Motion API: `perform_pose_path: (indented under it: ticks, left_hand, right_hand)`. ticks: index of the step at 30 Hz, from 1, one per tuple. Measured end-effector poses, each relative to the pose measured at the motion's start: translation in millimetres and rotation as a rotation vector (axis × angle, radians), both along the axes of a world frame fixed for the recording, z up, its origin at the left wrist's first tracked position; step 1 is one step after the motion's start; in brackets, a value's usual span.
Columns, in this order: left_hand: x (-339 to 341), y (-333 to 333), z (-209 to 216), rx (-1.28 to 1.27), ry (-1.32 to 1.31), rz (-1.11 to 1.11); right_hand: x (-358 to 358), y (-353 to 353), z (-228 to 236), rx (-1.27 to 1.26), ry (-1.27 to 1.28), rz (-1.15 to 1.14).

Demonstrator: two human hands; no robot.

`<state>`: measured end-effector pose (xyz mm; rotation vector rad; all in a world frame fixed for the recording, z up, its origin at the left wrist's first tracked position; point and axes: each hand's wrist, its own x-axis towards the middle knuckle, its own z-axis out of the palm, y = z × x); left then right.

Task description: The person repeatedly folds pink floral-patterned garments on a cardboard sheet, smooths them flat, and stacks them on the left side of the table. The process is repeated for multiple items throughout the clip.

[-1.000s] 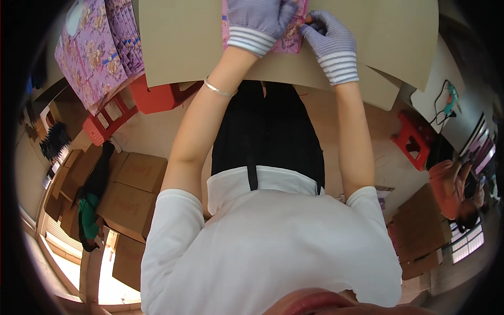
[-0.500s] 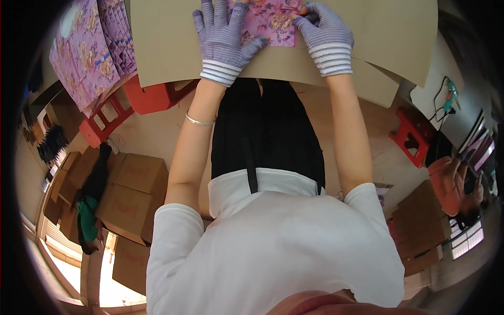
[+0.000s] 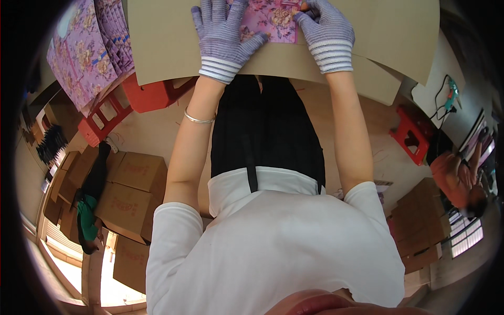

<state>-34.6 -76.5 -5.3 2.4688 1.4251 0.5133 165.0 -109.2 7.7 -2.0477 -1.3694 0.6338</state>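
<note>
The work surface is formed by a broad beige board (image 3: 173, 52), beyond whose left edge a batch of similar floral panels (image 3: 81, 52) is stacked. Over the board a lilac-gloved left hand (image 3: 220, 34) is laid, its fingers fanned well apart and nothing clasped, only the thumb being brought over the lower left part of the pink floral piece (image 3: 273, 26). By the right edge of that piece, a gloved right hand (image 3: 328, 31) is held with thumb and forefinger curled near each other; whether anything is pinched between them cannot be told. The piece itself is set flat on the board between the hands, close to the near edge, its far end cut off by the picture's border. It is judged to be light and thin, like coated paper or thin card, flexible but easily creased, and perhaps slightly slick under knitted gloves; it would best be steadied by a flat palm and taken by its right margin, with the small pink strip (image 3: 290, 3) near the top left uncrushed. Compared with a second earlier, the left hand has been shifted leftward and spread, more of the floral face is uncovered, and the right hand is kept beside the same edge
</note>
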Motion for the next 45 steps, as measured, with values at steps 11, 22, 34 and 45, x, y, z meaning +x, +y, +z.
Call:
perform_pose_path:
  ticks: [11, 22, 34, 45]
  left_hand:
    - [-1.2, 0.9, -2.3, 0.007, -0.027, -0.017]
    - [1.1, 0.9, 2.4, -0.038, -0.016, -0.003]
    - [-44.0, 26.2, 10.0, -0.175, 0.197, -0.882]
    - [-39.1, 93.7, 5.9, -0.359, 0.167, -1.453]
  right_hand:
    - [0.7, 1.3, 5.1, -0.044, 0.044, 0.010]
    - [4.9, -4.8, 12.5, -0.211, -0.445, 0.255]
    - [6.2, -1.5, 20.1, -0.279, -0.359, 0.313]
    - [1.4, -0.4, 25.7, -0.404, -0.322, 0.301]
